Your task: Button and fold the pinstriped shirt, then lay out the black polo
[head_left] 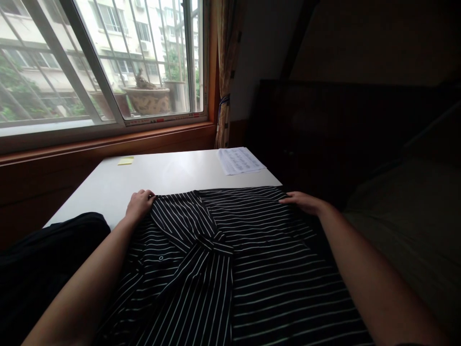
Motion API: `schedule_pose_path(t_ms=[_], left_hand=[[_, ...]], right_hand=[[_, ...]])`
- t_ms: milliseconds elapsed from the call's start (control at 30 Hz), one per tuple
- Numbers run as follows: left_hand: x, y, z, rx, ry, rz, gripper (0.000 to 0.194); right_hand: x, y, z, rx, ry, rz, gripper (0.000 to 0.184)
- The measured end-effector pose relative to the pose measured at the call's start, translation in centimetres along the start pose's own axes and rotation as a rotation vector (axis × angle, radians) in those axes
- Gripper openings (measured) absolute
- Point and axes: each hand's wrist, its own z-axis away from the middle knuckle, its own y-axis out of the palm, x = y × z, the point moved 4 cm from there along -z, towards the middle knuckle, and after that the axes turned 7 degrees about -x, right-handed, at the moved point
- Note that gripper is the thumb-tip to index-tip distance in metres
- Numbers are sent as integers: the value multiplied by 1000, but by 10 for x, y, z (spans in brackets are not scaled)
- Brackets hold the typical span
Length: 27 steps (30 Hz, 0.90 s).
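Note:
A black garment with thin white stripes (230,259) lies spread on the white table (169,175), its collar end pointing away from me. My left hand (139,204) is curled on the garment's far left corner, gripping the cloth. My right hand (304,201) lies on the far right corner with the fingers laid over the edge near the table's right side.
A printed sheet of paper (239,160) rests at the table's far right corner and a yellow sticky note (126,161) at the far left. Dark cloth (46,259) is piled at the near left. A window (101,62) runs behind the table; a dark bed (406,211) lies to the right.

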Motion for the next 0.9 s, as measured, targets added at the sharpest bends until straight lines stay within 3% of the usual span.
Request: schedule_pose_path(t_ms=[100,333,433,533,667,733,900], left_hand=[[-1,0,1,-7,-2,-6,31],[-2,2,6,-35,-23,-10,32],[-1,4,9,-46,-31,-3,34],[-1,5,9,-48,-32,7,33],[-1,5,9,-52,-34,15,33],[-1,5,10,-55,-36,18,33],[-2,5,11,-60,-40,22,34]], right_hand=[[4,-5,9,22,-35,-130,25],[-2,-26,6,-206,-81,-210,18],[-8,-20,13,-171,-72,-220,20],[-16,-13,26,-56,-21,-211,28],[-24,-12,43,80,28,-215,65],[-25,-16,49,72,-2,-247,73],[-25,-30,53,-33,-56,-240,64]])
